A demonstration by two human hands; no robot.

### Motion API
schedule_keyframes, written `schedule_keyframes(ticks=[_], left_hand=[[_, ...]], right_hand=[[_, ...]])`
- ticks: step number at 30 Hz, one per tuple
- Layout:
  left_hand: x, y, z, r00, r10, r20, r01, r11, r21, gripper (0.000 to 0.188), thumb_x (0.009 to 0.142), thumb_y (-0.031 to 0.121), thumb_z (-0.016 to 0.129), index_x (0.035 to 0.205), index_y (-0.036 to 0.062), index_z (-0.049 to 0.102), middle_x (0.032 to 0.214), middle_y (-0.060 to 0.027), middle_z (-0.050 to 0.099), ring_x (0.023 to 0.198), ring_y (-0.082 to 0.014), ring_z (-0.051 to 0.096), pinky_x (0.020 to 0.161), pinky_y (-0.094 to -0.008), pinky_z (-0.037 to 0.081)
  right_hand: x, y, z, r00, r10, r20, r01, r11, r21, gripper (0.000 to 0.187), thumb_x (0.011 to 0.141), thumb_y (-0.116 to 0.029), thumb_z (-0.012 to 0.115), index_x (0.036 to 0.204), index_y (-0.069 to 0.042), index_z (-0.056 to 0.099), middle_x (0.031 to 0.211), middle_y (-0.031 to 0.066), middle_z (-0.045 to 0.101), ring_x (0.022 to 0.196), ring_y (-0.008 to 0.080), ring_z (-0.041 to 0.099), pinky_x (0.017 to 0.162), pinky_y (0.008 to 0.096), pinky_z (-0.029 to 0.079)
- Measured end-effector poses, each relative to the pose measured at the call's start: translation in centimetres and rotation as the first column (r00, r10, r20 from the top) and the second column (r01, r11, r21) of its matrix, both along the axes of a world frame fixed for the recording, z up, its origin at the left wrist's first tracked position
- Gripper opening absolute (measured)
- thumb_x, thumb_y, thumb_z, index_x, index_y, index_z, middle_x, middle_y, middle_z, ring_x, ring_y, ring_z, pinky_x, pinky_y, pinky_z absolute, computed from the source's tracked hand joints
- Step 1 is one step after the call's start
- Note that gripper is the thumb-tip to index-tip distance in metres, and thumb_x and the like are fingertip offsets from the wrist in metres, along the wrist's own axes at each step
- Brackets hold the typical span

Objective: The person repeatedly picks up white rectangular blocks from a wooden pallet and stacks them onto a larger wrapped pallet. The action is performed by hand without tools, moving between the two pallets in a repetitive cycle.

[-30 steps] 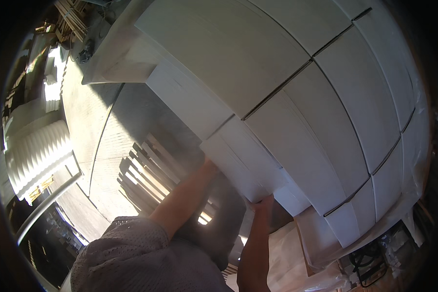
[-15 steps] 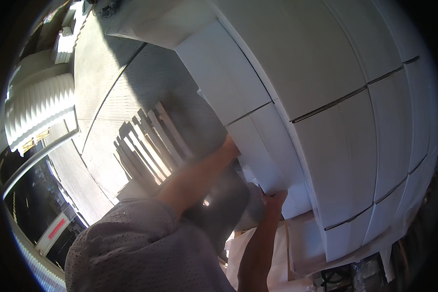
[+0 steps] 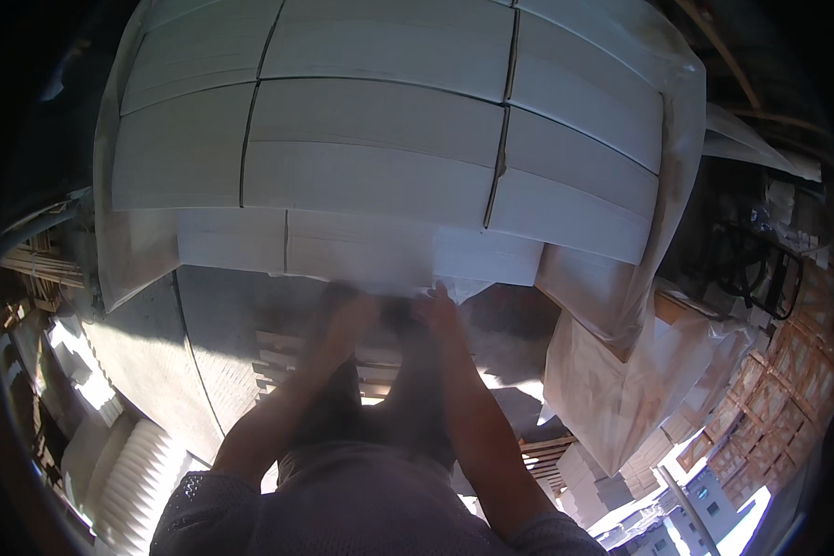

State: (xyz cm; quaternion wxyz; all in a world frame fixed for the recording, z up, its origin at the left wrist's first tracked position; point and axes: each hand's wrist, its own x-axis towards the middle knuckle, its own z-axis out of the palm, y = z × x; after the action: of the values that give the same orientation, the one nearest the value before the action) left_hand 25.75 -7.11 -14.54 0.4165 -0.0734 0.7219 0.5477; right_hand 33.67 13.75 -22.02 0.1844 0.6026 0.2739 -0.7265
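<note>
A wall of stacked white cardboard boxes [image 3: 371,125] fills the upper part of the head view. Below its overhanging rows runs a lower row with a white cardboard box [image 3: 361,246] in its middle. My left hand [image 3: 350,310] is at that box's near lower edge, its fingers blurred and shaded. Close by on the right, my right hand [image 3: 434,308] reaches the same edge, fingers curled in beside a loose flap of clear plastic film [image 3: 468,289]. What those fingers hold, if anything, is too small to make out.
Plastic sheeting [image 3: 602,296] drapes the stack's right corner, above a film-wrapped bundle [image 3: 612,389]. Wooden slats [image 3: 375,378] lie on the floor by my legs. White corrugated material [image 3: 144,482] stands at lower left. A black-framed object [image 3: 760,269] is at right.
My view has swung round, so the stack now lies straight ahead instead of at the right. My hands look closer together, both still at the lower box's near edge.
</note>
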Motion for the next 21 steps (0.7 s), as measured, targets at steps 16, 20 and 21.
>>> schedule_keyframes(ticks=[16, 20, 21], left_hand=[[-18.9, 17.0, 12.8, 0.081, -0.720, -0.690, -0.160, 0.673, -0.722, 0.058, 0.093, 0.033, 0.050, 0.140, 0.0023, 0.035, 0.149, -0.0169, 0.031, 0.139, -0.0319, 0.027, 0.111, -0.0523, 0.023], [-18.8, 16.8, 12.5, 0.094, -0.740, -0.666, -0.178, 0.646, -0.743, 0.058, 0.092, 0.032, 0.050, 0.141, 0.0028, 0.036, 0.149, -0.0174, 0.031, 0.139, -0.0318, 0.028, 0.111, -0.0515, 0.024], [-18.9, 16.8, 12.4, 0.043, -0.731, -0.681, -0.183, 0.664, -0.725, 0.059, 0.092, 0.032, 0.050, 0.141, 0.0028, 0.036, 0.149, -0.0175, 0.031, 0.139, -0.0318, 0.028, 0.111, -0.0514, 0.025]], right_hand=[[29.0, 0.3, 0.3, 0.936, 0.234, -0.264, -0.059, 0.843, 0.535, 0.035, 0.091, -0.032, 0.060, 0.112, -0.005, 0.061, 0.091, 0.0127, 0.066, 0.073, 0.0230, 0.067, 0.059, 0.0345, 0.055], [31.3, 0.4, 3.0, 0.968, -0.198, -0.155, 0.225, 0.957, 0.181, 0.038, 0.091, -0.036, 0.061, 0.110, -0.003, 0.060, 0.091, 0.0123, 0.066, 0.070, 0.0227, 0.067, 0.056, 0.0340, 0.055], [31.6, 0.0, 2.6, 0.943, -0.274, -0.187, 0.301, 0.945, 0.130, 0.038, 0.090, -0.037, 0.061, 0.109, -0.003, 0.060, 0.091, 0.0124, 0.066, 0.069, 0.0227, 0.067, 0.056, 0.0340, 0.055]])
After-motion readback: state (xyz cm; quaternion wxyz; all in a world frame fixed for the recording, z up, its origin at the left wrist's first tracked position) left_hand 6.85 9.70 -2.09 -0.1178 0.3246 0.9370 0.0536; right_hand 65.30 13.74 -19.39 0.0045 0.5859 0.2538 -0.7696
